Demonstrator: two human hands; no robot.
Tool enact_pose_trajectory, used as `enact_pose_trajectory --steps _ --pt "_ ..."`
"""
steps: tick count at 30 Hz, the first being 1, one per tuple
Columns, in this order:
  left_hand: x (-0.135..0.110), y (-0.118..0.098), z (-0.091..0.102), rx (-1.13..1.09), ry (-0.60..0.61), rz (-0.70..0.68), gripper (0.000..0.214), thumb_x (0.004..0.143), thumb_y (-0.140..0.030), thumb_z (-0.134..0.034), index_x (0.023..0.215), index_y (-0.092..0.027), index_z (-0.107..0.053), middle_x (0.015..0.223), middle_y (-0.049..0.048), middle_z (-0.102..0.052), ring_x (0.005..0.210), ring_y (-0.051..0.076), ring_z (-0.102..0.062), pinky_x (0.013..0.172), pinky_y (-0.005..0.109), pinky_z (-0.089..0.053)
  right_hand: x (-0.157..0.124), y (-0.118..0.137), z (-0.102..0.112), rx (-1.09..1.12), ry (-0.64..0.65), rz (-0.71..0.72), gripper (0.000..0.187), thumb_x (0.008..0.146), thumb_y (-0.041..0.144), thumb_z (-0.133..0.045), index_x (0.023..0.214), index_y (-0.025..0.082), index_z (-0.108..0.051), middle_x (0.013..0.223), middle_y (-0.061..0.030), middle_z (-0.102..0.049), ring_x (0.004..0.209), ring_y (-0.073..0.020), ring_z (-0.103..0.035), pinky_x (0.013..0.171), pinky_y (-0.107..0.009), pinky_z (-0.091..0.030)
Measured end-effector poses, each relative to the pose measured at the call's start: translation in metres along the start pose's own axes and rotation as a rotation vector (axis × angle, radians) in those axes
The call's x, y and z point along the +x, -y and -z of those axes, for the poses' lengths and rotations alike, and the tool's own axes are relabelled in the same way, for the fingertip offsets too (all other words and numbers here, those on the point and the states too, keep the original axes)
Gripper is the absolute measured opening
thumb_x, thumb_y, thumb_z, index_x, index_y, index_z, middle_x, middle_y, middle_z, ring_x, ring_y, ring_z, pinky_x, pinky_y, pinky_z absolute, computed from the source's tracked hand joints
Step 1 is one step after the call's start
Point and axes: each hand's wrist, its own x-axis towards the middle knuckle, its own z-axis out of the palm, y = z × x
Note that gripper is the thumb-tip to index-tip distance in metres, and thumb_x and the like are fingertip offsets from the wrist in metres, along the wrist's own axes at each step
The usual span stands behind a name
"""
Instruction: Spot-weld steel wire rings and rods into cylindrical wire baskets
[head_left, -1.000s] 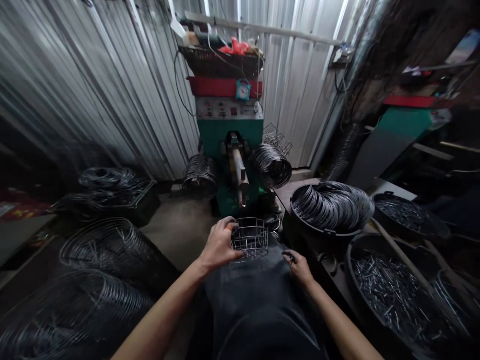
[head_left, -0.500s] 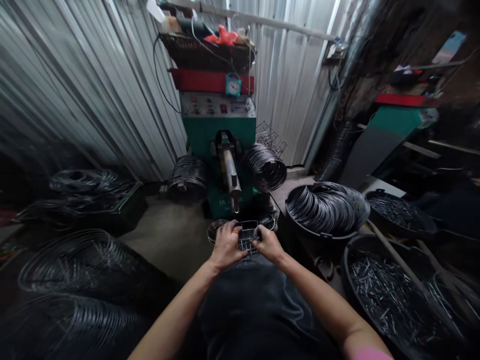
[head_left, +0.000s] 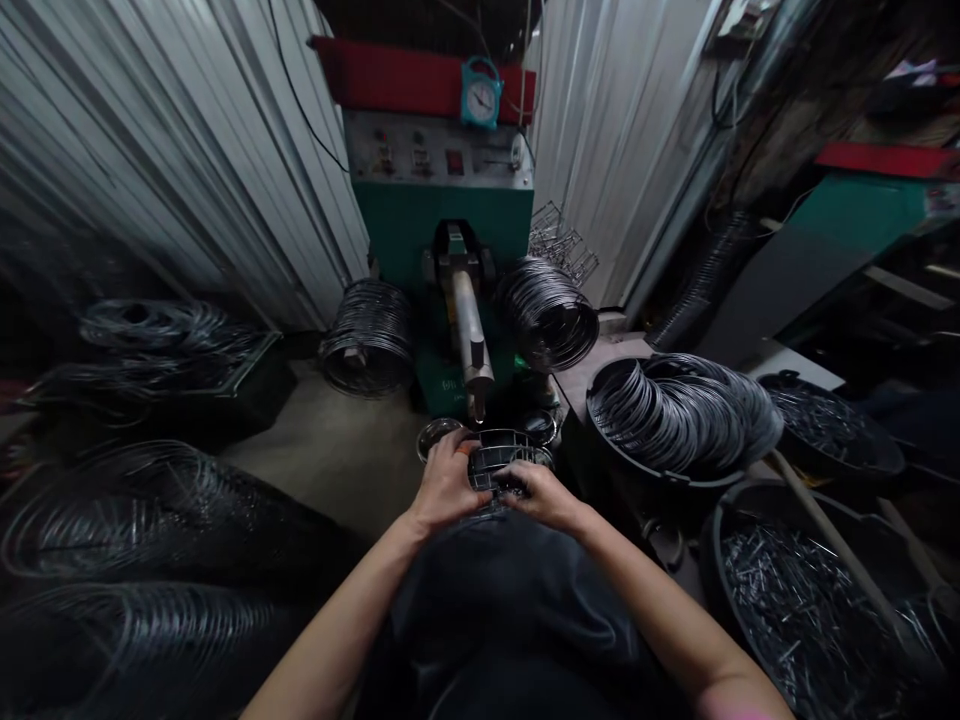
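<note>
A small wire basket (head_left: 501,446), made of thin crossing metal rods, is just above my lap. My left hand (head_left: 444,482) grips its left side, thumb toward me and fingers over the rim; an orange band circles one finger. At the basket's near right part, my right hand (head_left: 546,494) has its fingers bent and closed against the wires. Its fingertips are dark, and whether they also pinch a small loose piece cannot be seen. Just beyond the basket, the metal arm (head_left: 471,345) of a green machine (head_left: 375,222) points down toward it.
Wire ring coils (head_left: 367,340) hang left of the machine arm, and another coil (head_left: 551,315) hangs right. Further right stand a tub rim (head_left: 600,425) around wire rings and a bucket of short rods (head_left: 795,600). Large wire coils (head_left: 172,520) lie at left. A blue clock (head_left: 481,97) hangs above.
The view has tipped downward and come nearer the machine. My right hand has shifted from the basket's right side toward its near middle. My left hand keeps its grip.
</note>
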Motion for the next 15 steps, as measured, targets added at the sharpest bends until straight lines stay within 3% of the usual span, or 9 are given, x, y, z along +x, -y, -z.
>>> enact_pose_trajectory --steps 8,15 --pt "0.006 0.014 -0.007 -0.037 0.021 0.037 0.062 0.052 -0.027 -0.073 0.109 -0.013 -0.055 0.128 0.0159 -0.046 0.121 0.033 -0.044 0.103 0.046 -0.039 0.013 -0.015 -0.011 -0.069 -0.014 0.104 0.017 0.077 0.011 -0.059 0.092 0.016 -0.067 0.085 -0.0072 -0.069 0.079 -0.0169 -0.065 0.071 -0.026 -0.051" --pt "0.010 0.030 -0.010 -0.090 -0.035 0.015 0.062 0.051 -0.024 -0.072 0.109 -0.015 -0.053 0.127 0.0150 -0.047 0.121 0.032 -0.045 0.102 0.046 -0.041 0.021 -0.017 -0.014 -0.155 -0.018 0.110 0.022 0.077 0.009 -0.059 0.094 0.019 -0.067 0.087 -0.0064 -0.069 0.079 -0.0167 -0.066 0.069 -0.024 -0.051"
